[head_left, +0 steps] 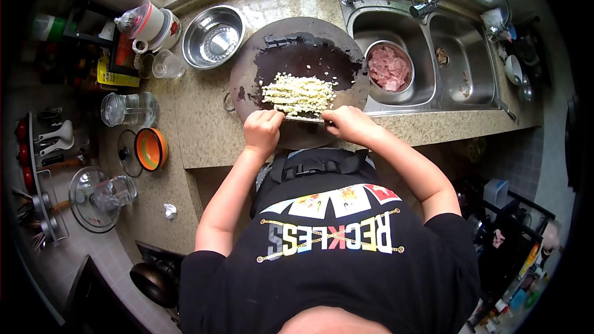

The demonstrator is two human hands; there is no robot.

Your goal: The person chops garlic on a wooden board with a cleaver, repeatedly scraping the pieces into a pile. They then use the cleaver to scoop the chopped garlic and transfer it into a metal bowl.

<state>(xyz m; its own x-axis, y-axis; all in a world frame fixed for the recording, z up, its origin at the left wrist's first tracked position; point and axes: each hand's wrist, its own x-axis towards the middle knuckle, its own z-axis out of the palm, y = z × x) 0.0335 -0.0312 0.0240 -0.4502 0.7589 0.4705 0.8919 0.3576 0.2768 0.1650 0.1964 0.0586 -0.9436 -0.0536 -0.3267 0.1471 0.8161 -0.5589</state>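
Both my hands are at the near edge of a round, dark, wet cutting board [247, 80]. Between them lies a knife [303, 119], its narrow metal blade seen almost edge-on. My right hand [349, 125] is closed at the knife's right end, where the handle is mostly hidden. My left hand [263, 130] is closed with its fingers at the blade's left end. Just beyond the blade, a heap of finely chopped pale yellow-white food [298, 94] lies in rows, with loose bits scattered around it.
A steel bowl [213, 37] stands beyond the board on the left. To the right is a double sink [427, 100], with a bowl of raw pink meat [388, 68] in its left basin. An orange bowl [150, 149] and a glass lid [94, 200] are at left.
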